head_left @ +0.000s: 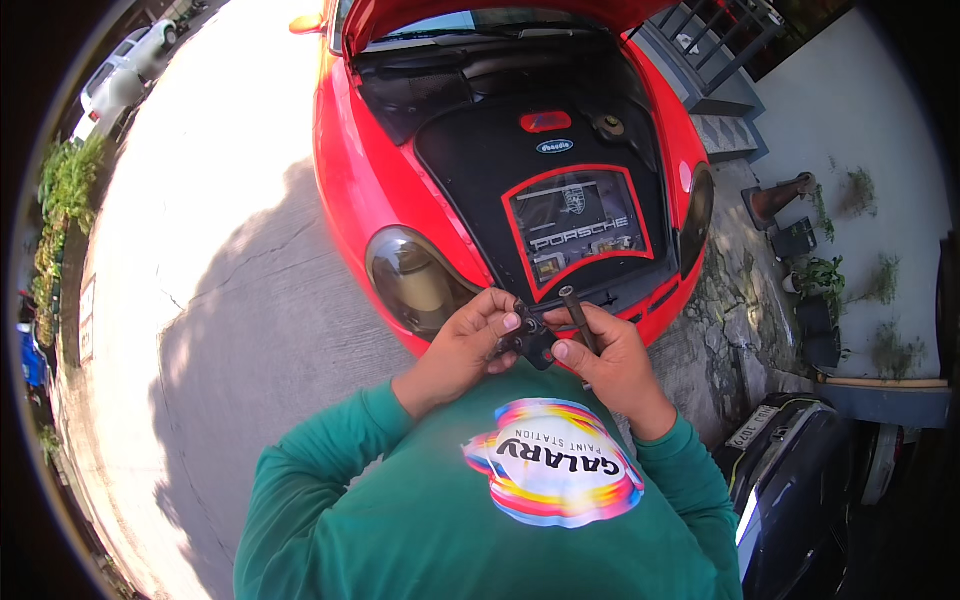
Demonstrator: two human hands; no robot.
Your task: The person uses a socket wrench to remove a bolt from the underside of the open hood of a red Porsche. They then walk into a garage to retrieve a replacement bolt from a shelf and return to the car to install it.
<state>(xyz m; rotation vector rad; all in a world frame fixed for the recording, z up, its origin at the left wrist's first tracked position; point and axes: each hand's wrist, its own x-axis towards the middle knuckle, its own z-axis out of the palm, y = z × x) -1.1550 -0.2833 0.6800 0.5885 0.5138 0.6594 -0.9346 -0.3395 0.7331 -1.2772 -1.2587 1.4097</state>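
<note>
My left hand (472, 338) pinches a small black part with round bosses or holes (538, 343), held up in front of my shirt. Dark and partly covered by fingers, it looks like a bracket. Across the palm of my right hand (615, 362) lies a dark metal rod with a round end (578, 318), pointing up and away from me. The thumb and fingers of that hand also reach to the right edge of the black part. Both hands are close together, just in front of the nose of a red car (350, 200) whose front lid is up.
Under the raised lid, a black trunk liner (455, 150) frames a red-edged clear panel (575, 215). A smoky headlight (410, 285) sits left of my hands. Steps with a railing (715, 70), potted plants (820, 275) and a dark car part with a plate (790, 470) stand at the right.
</note>
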